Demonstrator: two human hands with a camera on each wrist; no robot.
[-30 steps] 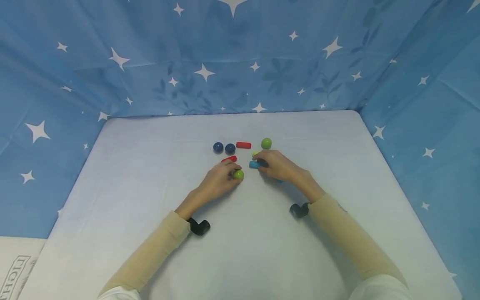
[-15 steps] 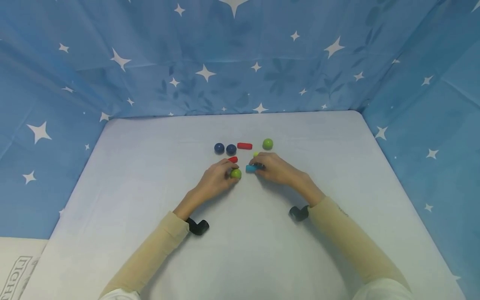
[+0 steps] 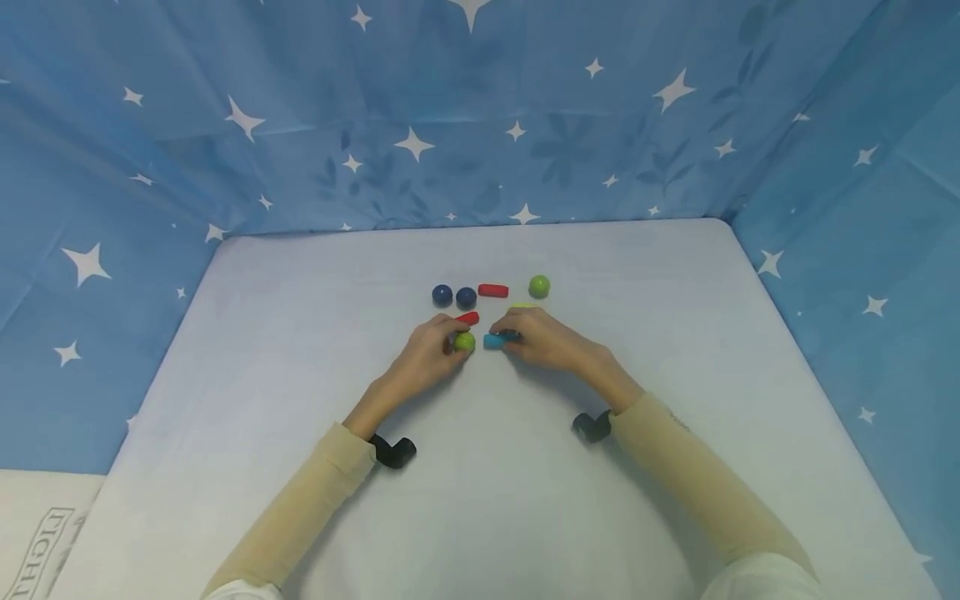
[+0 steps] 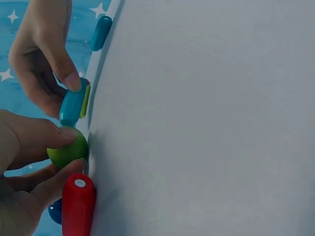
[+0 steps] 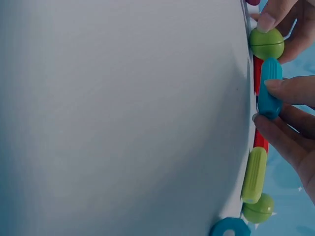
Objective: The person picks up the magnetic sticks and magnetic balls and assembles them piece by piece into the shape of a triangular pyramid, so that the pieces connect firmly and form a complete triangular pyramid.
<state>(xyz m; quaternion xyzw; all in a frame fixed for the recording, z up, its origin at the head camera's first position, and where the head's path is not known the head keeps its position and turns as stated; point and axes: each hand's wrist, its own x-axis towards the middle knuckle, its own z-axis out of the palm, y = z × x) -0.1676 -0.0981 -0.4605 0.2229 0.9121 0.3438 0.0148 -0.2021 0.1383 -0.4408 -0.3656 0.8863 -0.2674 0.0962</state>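
Thumb and fingers of my left hand point(image 3: 427, 354) pinch a green ball point(image 3: 465, 342) with a groove round its middle point(image 5: 266, 44). My right hand point(image 3: 547, 337) pinches a ribbed light-blue toy rod point(image 5: 270, 88) by its sides. One end of the rod points at the ball; a narrow gap shows between them in the head view. Just beyond the left fingers lies a red rod point(image 3: 468, 318), its end carrying a pale round spot point(image 4: 79, 183). A yellow-green rod point(image 5: 254, 174) lies behind the right hand, mostly covered by it in the head view.
Farther back on the white table point(image 3: 480, 517) are two dark-blue balls point(image 3: 442, 295), a second red rod point(image 3: 493, 291) and another green ball point(image 3: 539, 286). Another blue rod point(image 4: 101, 33) lies past the right hand. A starry blue curtain point(image 3: 480, 125) borders the table.
Both hands have shifted left, the left hand with the green ball and the right hand with the blue rod. More of the yellow-green rod's top shows now behind the right hand.
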